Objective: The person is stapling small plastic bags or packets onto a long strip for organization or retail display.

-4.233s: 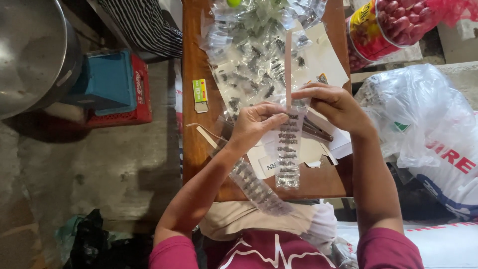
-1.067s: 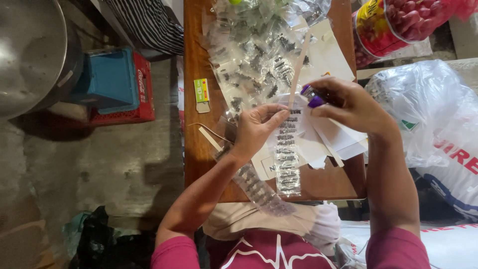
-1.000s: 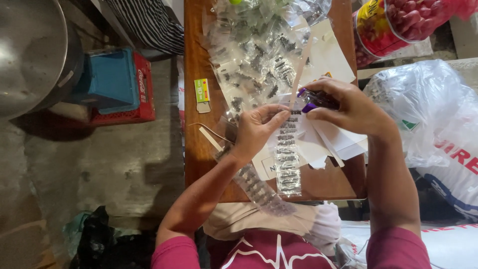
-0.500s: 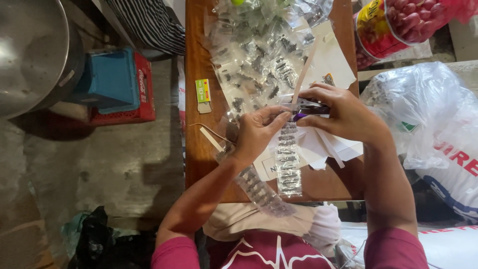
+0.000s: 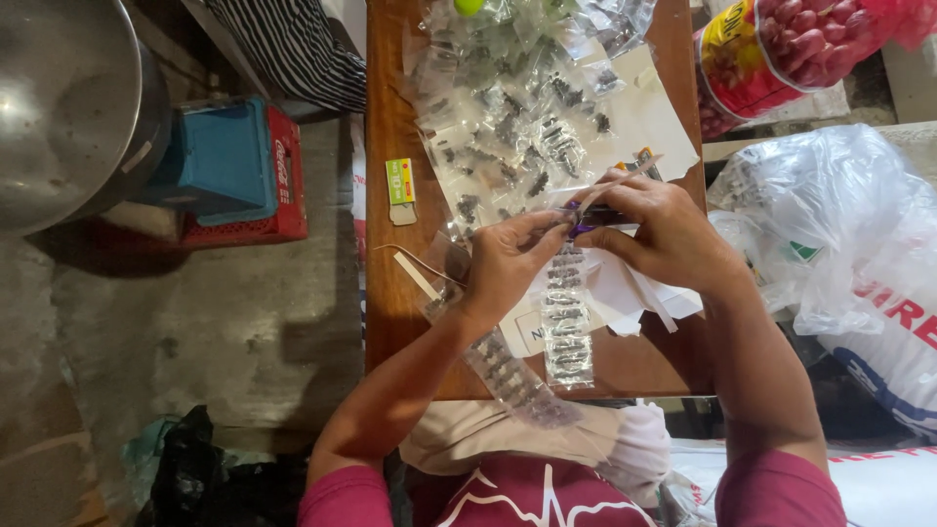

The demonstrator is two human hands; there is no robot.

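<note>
My left hand point(image 5: 508, 262) pinches the top of a hanging strip of small clear packets point(image 5: 568, 322) filled with dark bits, above the wooden table point(image 5: 386, 293). My right hand point(image 5: 656, 232) meets it from the right, gripping a small purple object point(image 5: 576, 217) and a thin pale stick point(image 5: 625, 174) at the strip's upper end. A second packet strip point(image 5: 512, 376) trails from under my left wrist over the table's near edge. A heap of filled clear packets point(image 5: 517, 107) lies on the far half of the table.
White papers point(image 5: 625, 293) lie under my hands. A yellow-green lighter point(image 5: 400, 187) sits at the table's left edge. A blue box on a red crate point(image 5: 229, 176) and a metal basin point(image 5: 59, 107) stand left. White plastic sacks point(image 5: 859, 254) are on the right.
My right hand has come down and left from a raised position to meet my left hand at the top of the strip, bringing the purple object and stick with it.
</note>
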